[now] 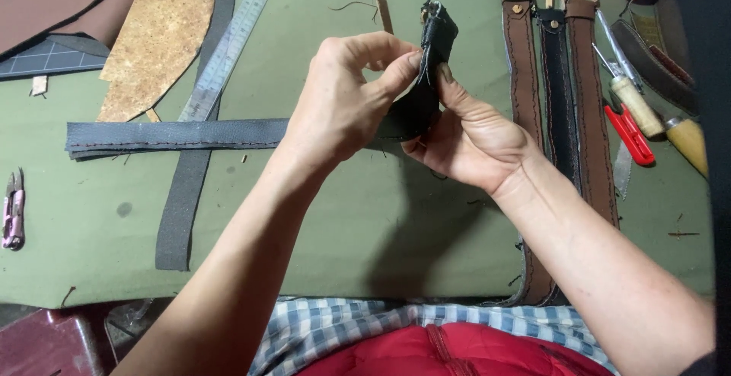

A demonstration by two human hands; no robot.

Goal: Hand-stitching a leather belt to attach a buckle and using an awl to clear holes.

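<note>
**Folded end of a dark leather strap pinched between both hands**

Head view; the left hand (343,105) and right hand (468,136) meet above the green counter (343,216), both closed on the folded end of a dark leather strap (432,48); the left thumb and fingers (403,67) press the fold from one side, the right thumb bears on it from the other, and the remaining right fingers curl beneath. The strap's stitched tail (175,136) runs leftward, flat on the counter, over a darker strip (183,193) and near a steel ruler (228,44). Three finished buckled straps (560,79) lie to the right, beside a red-handled tool (628,132) and wooden-handled tools (640,105); pink thread snips (13,208) rest at the far left. The step in hand appears to be shaping or checking the fold; any further move would seem to call for a steady pinch that keeps the layers aligned.
</note>
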